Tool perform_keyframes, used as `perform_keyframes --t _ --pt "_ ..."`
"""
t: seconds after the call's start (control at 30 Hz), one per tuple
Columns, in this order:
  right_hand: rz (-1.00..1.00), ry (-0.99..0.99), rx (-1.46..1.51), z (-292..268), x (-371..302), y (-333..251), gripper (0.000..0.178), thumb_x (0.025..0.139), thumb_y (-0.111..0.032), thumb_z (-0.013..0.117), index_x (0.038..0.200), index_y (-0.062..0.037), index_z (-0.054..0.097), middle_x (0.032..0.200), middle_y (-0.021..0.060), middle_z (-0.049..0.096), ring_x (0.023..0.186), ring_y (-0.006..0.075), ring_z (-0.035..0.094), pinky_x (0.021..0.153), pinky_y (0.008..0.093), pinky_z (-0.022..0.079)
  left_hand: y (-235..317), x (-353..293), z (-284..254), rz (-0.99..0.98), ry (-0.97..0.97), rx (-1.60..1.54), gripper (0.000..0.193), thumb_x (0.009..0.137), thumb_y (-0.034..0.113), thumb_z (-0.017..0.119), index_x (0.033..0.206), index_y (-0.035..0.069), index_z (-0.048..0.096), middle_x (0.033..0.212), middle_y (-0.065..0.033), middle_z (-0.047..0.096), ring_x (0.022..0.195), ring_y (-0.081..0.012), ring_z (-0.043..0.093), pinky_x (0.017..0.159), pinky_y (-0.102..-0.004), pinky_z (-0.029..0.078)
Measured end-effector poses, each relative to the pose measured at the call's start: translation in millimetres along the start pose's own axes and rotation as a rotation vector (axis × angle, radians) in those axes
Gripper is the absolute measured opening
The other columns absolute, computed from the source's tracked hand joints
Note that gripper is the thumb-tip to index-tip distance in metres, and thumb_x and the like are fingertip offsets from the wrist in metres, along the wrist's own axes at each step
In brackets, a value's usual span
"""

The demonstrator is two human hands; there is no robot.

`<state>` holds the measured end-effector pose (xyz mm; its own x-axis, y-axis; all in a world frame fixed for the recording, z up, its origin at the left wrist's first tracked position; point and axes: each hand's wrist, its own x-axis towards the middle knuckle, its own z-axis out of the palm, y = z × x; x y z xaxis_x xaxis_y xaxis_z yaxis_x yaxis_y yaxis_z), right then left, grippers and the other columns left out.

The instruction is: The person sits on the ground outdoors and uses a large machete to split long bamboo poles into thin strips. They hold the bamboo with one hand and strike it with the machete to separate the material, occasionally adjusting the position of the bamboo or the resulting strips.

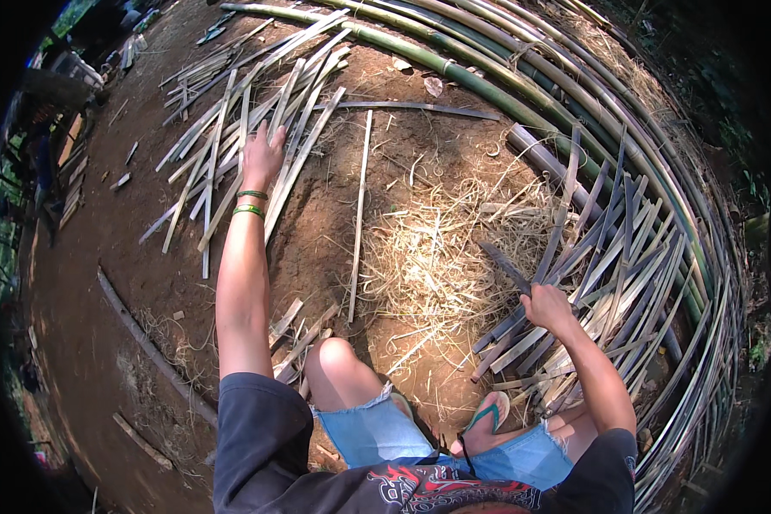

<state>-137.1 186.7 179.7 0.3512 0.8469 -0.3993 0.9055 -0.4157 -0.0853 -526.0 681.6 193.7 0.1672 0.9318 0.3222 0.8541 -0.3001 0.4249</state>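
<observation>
My left arm, with green bands at the wrist, stretches forward to a spread of pale split bamboo strips [223, 137]. My left hand [264, 156] rests on or just over these strips with its fingers apart; whether any strip is gripped is hard to see. In my right hand [548, 307] is a knife with a long dark blade [505, 265], its tip toward the upper left. The closed fingers hide its handle. Right beside that hand lies a dense heap of bamboo strips [612, 265], some pale and some dark.
Curly bamboo shavings [428, 265] cover the ground ahead of me. Long green bamboo poles [454, 73] curve along the far and right side. A single strip [361, 214] lies between the piles. Short offcuts [295, 343] sit by my left knee, and a stick [150, 338] lies farther left.
</observation>
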Motion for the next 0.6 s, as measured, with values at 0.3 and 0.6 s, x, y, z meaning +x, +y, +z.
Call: perform_keyframes --t 0.3,0.6 --pt "0.109 -0.09 0.053 -19.3 9.0 -9.2 0.039 0.091 -0.031 0.058 0.083 0.0062 0.069 0.085 0.0291 0.069 0.085 0.0455 0.068 0.08 0.0515 0.054 34.5 -178.6 148.7 0.075 -0.923 0.106 0.068 0.089 0.052 0.065 0.127 -0.004 0.055 0.12 -0.0318 0.062 0.116 -0.0413 0.061 0.099 -0.0466 0.05" --pt "0.193 -0.09 0.126 -8.0 4.3 -16.1 0.037 0.091 -0.031 0.061 0.088 0.0051 0.07 0.085 0.0277 0.069 0.084 0.0448 0.068 0.079 0.0518 0.053 -19.4 -265.3 203.1 -0.033 -0.588 0.037 0.055 0.089 0.044 0.067 0.109 -0.003 0.049 0.103 -0.0306 0.063 0.096 -0.0468 0.064 0.081 -0.0512 0.053"
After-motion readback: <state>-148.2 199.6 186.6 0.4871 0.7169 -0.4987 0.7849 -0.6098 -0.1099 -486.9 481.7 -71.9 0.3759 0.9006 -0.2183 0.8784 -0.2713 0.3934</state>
